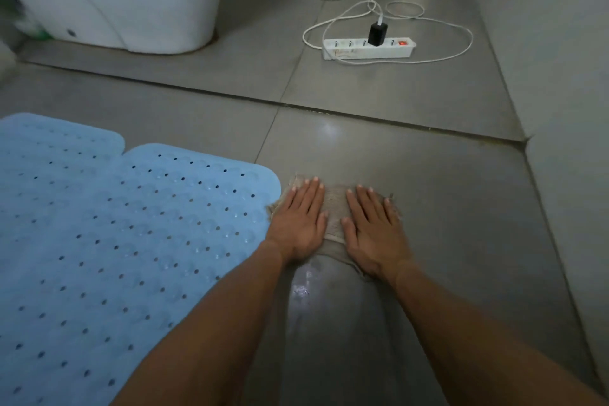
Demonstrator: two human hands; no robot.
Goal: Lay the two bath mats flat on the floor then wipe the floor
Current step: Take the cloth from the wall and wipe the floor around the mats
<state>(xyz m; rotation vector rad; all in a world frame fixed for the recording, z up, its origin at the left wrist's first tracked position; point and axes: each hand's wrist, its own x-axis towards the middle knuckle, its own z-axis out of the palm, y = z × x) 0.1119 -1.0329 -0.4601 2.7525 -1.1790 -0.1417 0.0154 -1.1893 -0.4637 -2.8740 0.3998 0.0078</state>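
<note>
Two light blue perforated bath mats lie flat on the grey tiled floor (428, 194): one (138, 241) in the left middle, the other (49, 142) behind it at the far left, their edges touching. A beige frayed cloth (334, 208) lies on the floor just right of the nearer mat. My left hand (300, 221) and my right hand (372, 227) press flat on the cloth, fingers spread, palms down. A wet streak (303, 287) shines on the tile behind the cloth, between my forearms.
A white toilet base (138, 0) stands at the back left. A white power strip (369, 48) with a black charger and a lit red switch lies on the far floor, white cables looping around it. A grey wall (566, 109) runs along the right side.
</note>
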